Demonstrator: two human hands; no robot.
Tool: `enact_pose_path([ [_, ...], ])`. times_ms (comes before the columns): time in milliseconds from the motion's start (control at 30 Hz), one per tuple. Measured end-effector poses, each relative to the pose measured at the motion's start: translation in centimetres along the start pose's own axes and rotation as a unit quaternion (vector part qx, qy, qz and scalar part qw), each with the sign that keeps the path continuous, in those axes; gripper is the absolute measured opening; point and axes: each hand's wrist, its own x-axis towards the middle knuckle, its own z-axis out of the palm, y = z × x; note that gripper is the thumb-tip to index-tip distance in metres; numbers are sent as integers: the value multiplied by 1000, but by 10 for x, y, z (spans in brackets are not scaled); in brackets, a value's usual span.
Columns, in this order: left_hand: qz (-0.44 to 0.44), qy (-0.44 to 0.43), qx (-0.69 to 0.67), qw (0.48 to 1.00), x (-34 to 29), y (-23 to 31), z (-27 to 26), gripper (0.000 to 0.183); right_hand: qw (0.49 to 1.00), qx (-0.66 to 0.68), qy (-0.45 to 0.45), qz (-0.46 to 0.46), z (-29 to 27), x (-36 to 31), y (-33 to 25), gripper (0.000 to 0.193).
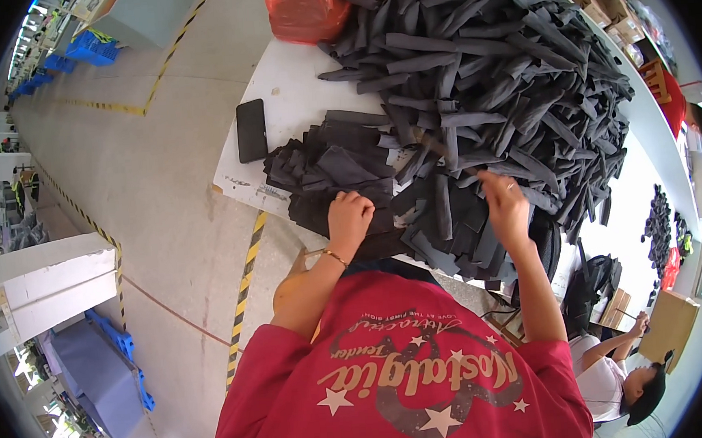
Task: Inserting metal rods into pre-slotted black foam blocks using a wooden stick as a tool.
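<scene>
My left hand (351, 216) is closed, its fingers curled over the near edge of a loose stack of flat dark fabric pieces (335, 167); what they grip is hidden. My right hand (504, 202) has its fingers pinched together at the near side of a big heap of narrow, folded dark-grey fabric strips (511, 69). The end of a dark fabric strip (464, 182) meets those fingertips. Between my hands more flat dark pieces (441, 225) lie overlapping, reaching over the table's near edge. A ring shows on my right hand, a bracelet on my left wrist.
A black phone (252, 131) lies at the white table's (237, 158) left side. A red plastic bag (300, 9) stands at the far edge. A black backpack (591, 279) is on the right. Seated beyond it is another person (611, 384). Yellow-black tape (246, 295) marks the floor.
</scene>
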Motion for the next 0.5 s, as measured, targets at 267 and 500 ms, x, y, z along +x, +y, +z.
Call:
enact_pose_path([
  [267, -52, -112, -176, 977, 19, 10, -54, 8, 985, -31, -152, -73, -11, -33, 1, 25],
  [500, -35, -120, -176, 976, 24, 17, -62, 8, 978, -22, -170, -122, -12, -26, 0, 26],
])
